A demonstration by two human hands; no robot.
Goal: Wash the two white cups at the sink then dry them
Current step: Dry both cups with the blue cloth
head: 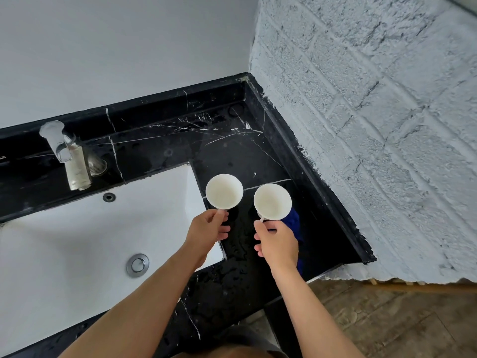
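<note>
Left hand (208, 227) grips the handle of the left cup (224, 191), fingers curled round it; cup sits just beyond the knuckles, mouth up, over the sink's (77, 241) right edge where it meets the black marble counter (232, 151). Right hand (277, 244) pinches the handle of the right cup (272, 201); cup just ahead of the fingers, mouth up, above the counter. Cups side by side, not touching. Blue cloth (294, 222) lies on the counter, partly hidden under right hand and cup. Water droplets on the counter between the hands. Tap (68, 156) at far left, behind the sink.
</note>
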